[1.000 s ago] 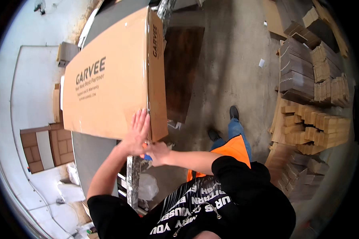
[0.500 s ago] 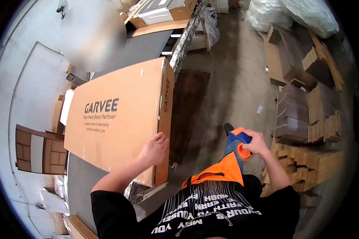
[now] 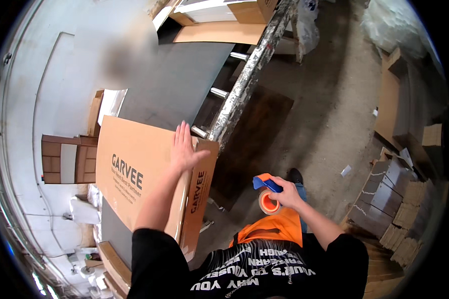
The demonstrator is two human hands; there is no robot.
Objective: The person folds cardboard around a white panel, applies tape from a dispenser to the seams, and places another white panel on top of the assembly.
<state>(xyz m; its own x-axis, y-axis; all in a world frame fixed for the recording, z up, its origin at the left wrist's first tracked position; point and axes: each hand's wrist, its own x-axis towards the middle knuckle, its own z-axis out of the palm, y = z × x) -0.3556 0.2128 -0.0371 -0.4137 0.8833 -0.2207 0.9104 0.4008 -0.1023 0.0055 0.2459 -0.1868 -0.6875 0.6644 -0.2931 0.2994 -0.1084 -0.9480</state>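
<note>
A large brown cardboard box (image 3: 134, 144) with dark print lies on the grey conveyor belt (image 3: 172, 74) to my left. My left hand (image 3: 183, 149) rests flat on its top near the far right corner, fingers outstretched and thumb spread. Clear tape runs along the box's right edge. In my right hand (image 3: 286, 193) is a blue and orange tape dispenser (image 3: 268, 183), its orange-cored roll hanging below my fingers. The dispenser is held in the air to the right of the box, above my orange apron (image 3: 272, 229).
A worn metal rail (image 3: 244, 84) with rollers edges the conveyor. An open carton (image 3: 219, 32) stands farther along the belt, near a blurred shape. Stacked flat cardboard (image 3: 409, 214) and white plastic wrap (image 3: 391, 25) line the right side. A paper scrap (image 3: 345, 170) lies on the floor.
My left hand has gone from a curled position at the box's near right edge to lying flat near its far corner. The box appears lower in view. The dispenser has shifted left.
</note>
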